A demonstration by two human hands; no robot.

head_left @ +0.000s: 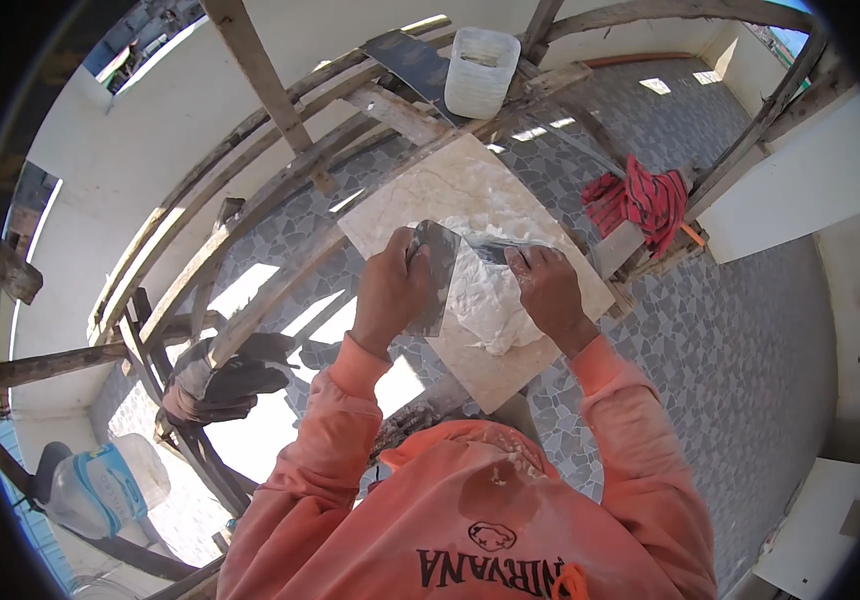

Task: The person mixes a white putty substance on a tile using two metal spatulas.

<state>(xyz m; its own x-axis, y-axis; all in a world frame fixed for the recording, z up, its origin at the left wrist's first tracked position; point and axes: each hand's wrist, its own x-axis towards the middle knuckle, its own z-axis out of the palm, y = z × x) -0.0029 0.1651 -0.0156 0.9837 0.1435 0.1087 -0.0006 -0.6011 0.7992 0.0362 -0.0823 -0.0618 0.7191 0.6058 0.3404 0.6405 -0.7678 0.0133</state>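
Observation:
My left hand (388, 295) is closed around a flat, grey metal scraper (439, 275) smeared with white, its blade tilted up. My right hand (550, 290) grips a second, darker putty knife (490, 248), whose blade reaches left toward the first one. Both blades are over a heap of white paste (490, 300). The paste lies on a square beige tile (480, 375), spread thickly from its middle to its far corner. Whether the two blades touch is hard to tell.
A translucent plastic tub (482, 75) stands on the planks beyond the tile. Red striped cloth (640, 205) hangs at the right, dark gloves (230, 378) at the left. A clear plastic jug (100, 490) is lower left. Wooden poles (260, 75) surround me above a stone-patterned floor (710, 340).

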